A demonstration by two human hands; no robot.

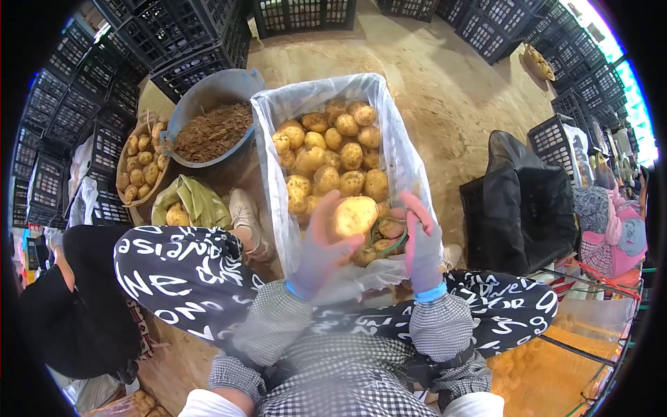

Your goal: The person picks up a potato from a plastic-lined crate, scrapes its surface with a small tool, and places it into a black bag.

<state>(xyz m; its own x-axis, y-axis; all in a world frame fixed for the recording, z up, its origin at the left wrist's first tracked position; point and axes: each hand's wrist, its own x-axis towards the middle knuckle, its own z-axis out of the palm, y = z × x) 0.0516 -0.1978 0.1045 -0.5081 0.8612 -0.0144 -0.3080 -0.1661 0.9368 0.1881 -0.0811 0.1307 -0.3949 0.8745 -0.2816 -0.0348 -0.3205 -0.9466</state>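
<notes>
A large pale potato (356, 215) is in my left hand (316, 254), whose gloved thumb and fingers curve around its left side. The hand is slightly blurred. On the right, my gloved right hand (422, 250) has its fingers closed at the inner right side of the crate. A thin green ring (392, 243) runs up to those fingers, and part of it is hidden by them. Both hands are over a crate lined with white plastic (410, 156). Several potatoes (333, 139), with soil on their skins, fill the middle of it.
Left of the crate stand a blue tub (243, 80) of brown crumbly material, a basket of potatoes (142, 170) and a green sack (191, 198). A black-lined crate (514, 222) is at the right. Black crates (187, 35) are stacked behind. Another person's dark clothing (83, 313) shows at left.
</notes>
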